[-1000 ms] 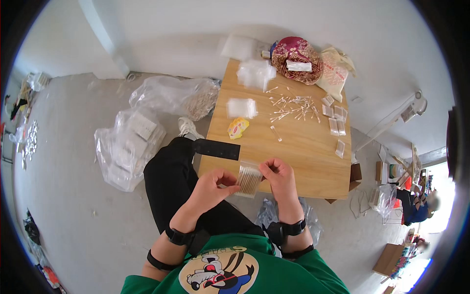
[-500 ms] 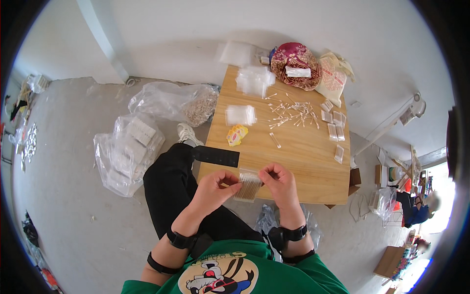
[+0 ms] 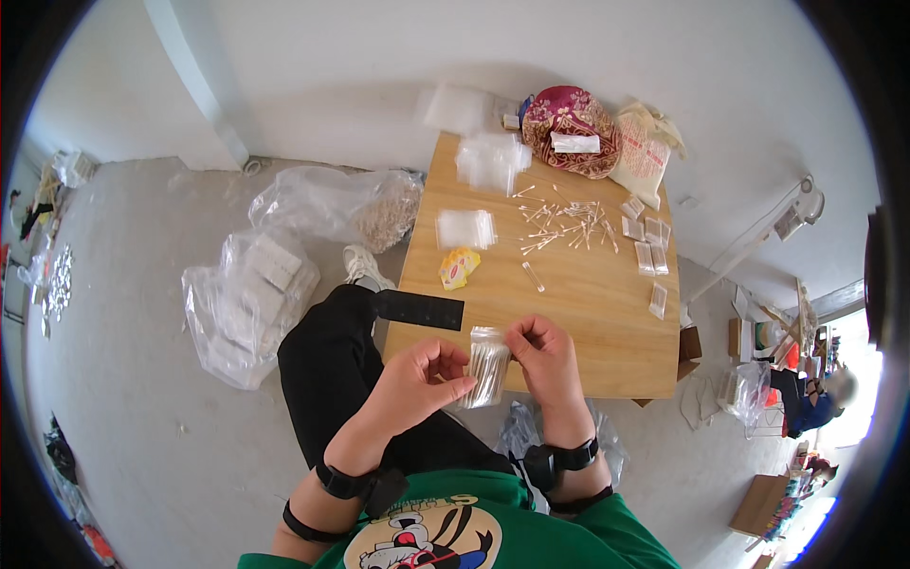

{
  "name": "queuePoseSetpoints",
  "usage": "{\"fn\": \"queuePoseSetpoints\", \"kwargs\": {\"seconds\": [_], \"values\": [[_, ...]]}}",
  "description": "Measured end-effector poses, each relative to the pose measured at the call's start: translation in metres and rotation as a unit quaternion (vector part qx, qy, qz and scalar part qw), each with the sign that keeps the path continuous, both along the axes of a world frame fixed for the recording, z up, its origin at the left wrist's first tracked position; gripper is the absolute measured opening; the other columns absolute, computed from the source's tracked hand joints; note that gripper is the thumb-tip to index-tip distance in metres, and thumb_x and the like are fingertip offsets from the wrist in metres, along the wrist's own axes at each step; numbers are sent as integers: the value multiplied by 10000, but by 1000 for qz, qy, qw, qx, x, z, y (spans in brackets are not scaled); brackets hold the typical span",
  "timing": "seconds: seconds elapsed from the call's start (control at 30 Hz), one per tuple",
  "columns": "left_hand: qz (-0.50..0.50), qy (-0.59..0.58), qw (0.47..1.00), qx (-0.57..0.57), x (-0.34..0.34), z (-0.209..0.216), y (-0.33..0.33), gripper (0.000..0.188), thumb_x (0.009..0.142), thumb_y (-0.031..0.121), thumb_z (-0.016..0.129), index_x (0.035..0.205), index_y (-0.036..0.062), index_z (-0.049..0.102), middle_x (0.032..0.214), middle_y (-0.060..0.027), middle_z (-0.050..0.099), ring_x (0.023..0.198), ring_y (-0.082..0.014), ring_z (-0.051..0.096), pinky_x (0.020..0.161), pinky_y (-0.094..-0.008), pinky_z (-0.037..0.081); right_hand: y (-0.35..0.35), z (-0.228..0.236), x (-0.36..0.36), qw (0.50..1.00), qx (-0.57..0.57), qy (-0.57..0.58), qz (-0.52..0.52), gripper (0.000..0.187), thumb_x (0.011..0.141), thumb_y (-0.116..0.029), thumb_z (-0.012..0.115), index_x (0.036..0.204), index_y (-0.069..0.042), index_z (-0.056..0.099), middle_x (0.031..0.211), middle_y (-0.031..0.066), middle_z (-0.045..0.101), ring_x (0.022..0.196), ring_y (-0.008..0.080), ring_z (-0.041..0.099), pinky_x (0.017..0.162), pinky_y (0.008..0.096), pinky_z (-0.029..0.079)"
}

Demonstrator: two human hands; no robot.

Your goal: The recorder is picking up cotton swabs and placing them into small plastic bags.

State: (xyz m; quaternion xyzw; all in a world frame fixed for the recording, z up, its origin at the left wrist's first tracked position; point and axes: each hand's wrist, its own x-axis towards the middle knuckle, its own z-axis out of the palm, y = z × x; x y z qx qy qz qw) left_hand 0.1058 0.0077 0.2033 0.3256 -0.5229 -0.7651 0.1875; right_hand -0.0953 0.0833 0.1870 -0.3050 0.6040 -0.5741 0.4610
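A clear zip bag filled with cotton swabs (image 3: 488, 368) hangs upright at the table's near edge, between my two hands. With finger and thumb, my right hand (image 3: 542, 353) pinches the bag's upper right corner. My left hand (image 3: 425, 379) is curled at the bag's left side, its thumb against the lower part. Loose cotton swabs (image 3: 573, 225) lie scattered over the middle of the wooden table (image 3: 588, 332). Several filled swab bags (image 3: 654, 230) sit along its right side.
Stacks of clear bags (image 3: 466, 229) and yellow cards (image 3: 459, 268) lie on the left of the table. A black strip (image 3: 419, 310) juts past its left edge. A patterned red cushion (image 3: 572, 114) and a cream sack (image 3: 644, 152) stand at the back. Large plastic sacks (image 3: 248, 308) rest on the floor.
The bag has turned more upright and shifted slightly right, its swabs now showing brighter. My left hand has moved slightly right and down along with it.
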Motion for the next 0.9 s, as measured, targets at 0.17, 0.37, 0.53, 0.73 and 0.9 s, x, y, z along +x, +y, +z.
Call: {"fn": "queuePoseSetpoints", "kwargs": {"seconds": [0.17, 0.37, 0.53, 0.73, 0.9], "values": [[31, 7, 999, -15, 0, 1, 0, 209, 866, 89, 731, 1021, 8, 616, 869, 11, 618, 756, -40, 572, 667, -187, 467, 1, 9, 3, 998, -4, 68, -9, 66, 907, -76, 674, 891, -25, 635, 759, -43, 598, 712, 37, 538, 659, 201, 443], [63, 9, 998, -22, -8, 5, 0, 198, 884, 117, 723, 1026, 12, 633, 878, 21, 627, 715, -24, 560, 629, -178, 444, 5, 23, 6, 994, -29, 107, 8, 77, 897, -61, 685, 885, -19, 621, 754, -50, 584, 686, 30, 515, 626, 193, 428], [54, 4, 998, -37, -4, 0, -4, 177, 876, 92, 716, 1019, 18, 642, 878, 15, 638, 718, -34, 585, 624, -184, 464, 5, 31, 8, 989, -40, 140, 15, 92, 887, -51, 694, 864, -20, 610, 747, -46, 570, 665, 31, 498, 594, 196, 416], [69, -51, 961, -265, -8, 16, -7, 141, 802, 4, 710, 908, -5, 618, 848, -43, 632, 705, -105, 635, 628, -238, 522, 6, 37, 10, 980, -36, 194, 20, 110, 867, -44, 710, 845, -20, 605, 735, -16, 566, 650, 49, 504, 581, 206, 421], [84, -66, 931, -349, -10, 19, -8, 136, 777, -6, 695, 877, -9, 602, 816, -83, 626, 725, -178, 673, 662, -272, 546, 3, 42, 19, 976, -41, 215, 18, 119, 856, -43, 718, 845, -9, 604, 753, 13, 583, 648, 72, 530, 591, 219, 445]]}}
